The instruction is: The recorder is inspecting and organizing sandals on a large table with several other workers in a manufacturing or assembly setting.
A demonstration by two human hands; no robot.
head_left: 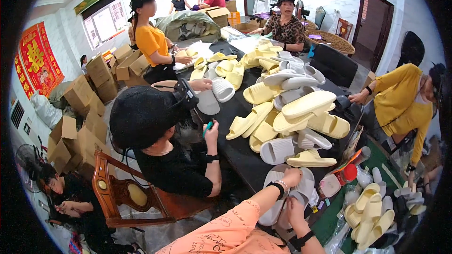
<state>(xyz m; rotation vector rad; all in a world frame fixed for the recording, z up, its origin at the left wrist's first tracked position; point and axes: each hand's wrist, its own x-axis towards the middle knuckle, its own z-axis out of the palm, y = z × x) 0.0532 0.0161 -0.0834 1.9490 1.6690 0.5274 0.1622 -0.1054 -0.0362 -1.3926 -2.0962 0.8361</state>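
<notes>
Both hands, left hand (291, 177) and right hand (295, 210), grip a half-hidden grey slipper (282, 192), fingers curled around it

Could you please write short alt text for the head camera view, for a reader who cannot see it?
The person's left hand and right hand hold a grey slipper at the edge of a dark table piled with yellow slippers and more grey ones. Several co-workers sit around it, with cardboard boxes stacked behind.
</notes>
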